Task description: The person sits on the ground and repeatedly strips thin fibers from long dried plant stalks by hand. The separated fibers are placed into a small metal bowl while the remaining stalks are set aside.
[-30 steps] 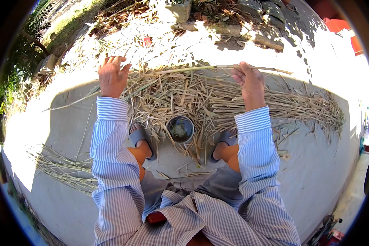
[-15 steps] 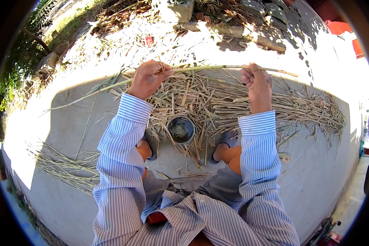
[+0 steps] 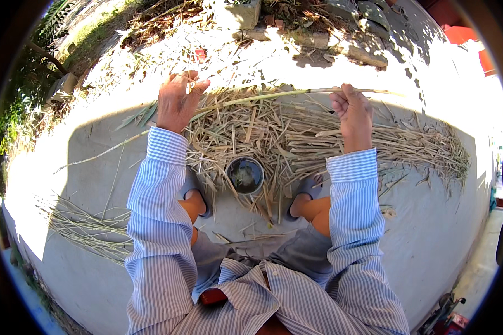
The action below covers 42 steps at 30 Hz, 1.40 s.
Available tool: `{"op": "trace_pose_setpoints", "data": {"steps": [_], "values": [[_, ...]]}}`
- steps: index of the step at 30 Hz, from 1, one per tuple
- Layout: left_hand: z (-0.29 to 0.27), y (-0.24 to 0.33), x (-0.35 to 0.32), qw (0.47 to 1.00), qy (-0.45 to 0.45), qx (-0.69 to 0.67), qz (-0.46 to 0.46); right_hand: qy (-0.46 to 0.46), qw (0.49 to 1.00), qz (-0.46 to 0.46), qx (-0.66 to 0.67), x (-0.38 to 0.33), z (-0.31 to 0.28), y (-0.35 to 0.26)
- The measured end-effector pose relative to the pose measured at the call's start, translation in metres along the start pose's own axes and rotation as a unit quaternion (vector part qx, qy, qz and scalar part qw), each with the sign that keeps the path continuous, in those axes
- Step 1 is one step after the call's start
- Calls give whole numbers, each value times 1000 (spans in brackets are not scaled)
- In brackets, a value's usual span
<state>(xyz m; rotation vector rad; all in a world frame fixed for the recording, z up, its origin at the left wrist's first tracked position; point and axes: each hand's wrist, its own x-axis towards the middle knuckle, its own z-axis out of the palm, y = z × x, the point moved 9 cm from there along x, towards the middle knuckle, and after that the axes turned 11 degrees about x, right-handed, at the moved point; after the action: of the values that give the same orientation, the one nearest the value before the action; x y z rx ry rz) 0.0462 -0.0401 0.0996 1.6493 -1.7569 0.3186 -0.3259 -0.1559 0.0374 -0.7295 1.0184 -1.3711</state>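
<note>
A long, thin greenish stalk (image 3: pixel 274 95) stretches across in front of me, bowed, its thin end drooping to the far left. My right hand (image 3: pixel 352 111) is closed, pinching the stalk near its brown right end. My left hand (image 3: pixel 179 103) is closed on a small dry leaf strip (image 3: pixel 185 77) at its fingertips; the stalk passes behind this hand. Below the hands lies a heap of dry peeled leaf scraps (image 3: pixel 246 125). A round bowl of dark liquid (image 3: pixel 245 175) stands at its near edge, between my feet.
A thick bundle of dry stalks (image 3: pixel 413 148) lies to the right. Thinner green stalks (image 3: pixel 86 231) are spread on the concrete floor (image 3: pixel 419 240) at the left. Farther off are a stone block (image 3: pixel 237 14), a log-like edge (image 3: pixel 357 53) and a small red packet (image 3: pixel 200 54).
My left hand has moved left and slightly away from me, off the stalk, with the dry strip in its fingers. My right hand has stayed nearly in place on the stalk.
</note>
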Motion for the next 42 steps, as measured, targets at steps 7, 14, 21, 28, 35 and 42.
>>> {"op": "trace_pose_setpoints", "data": {"steps": [7, 14, 21, 28, 35, 42], "values": [[44, 20, -15, 965, -242, -89, -47, 7, 1000, 10, 14, -2, 4, 2], [20, 11, -21, 975, -153, 147, 62, 12, 1000, 3, 25, 14, -9, -1], [38, 27, -20, 984, -135, 100, 58, -105, 993, 54, -22, -32, 69, 35], [39, 63, -3, 985, -133, -89, -68, -140, 988, 67, -8, -55, 100, 47], [42, 57, -10, 977, -175, -106, -56, -121, 992, 27, -18, -43, 80, 37], [49, 53, -10, 975, -140, -164, -56, -153, 988, 13, 1, -51, 88, 26]]}}
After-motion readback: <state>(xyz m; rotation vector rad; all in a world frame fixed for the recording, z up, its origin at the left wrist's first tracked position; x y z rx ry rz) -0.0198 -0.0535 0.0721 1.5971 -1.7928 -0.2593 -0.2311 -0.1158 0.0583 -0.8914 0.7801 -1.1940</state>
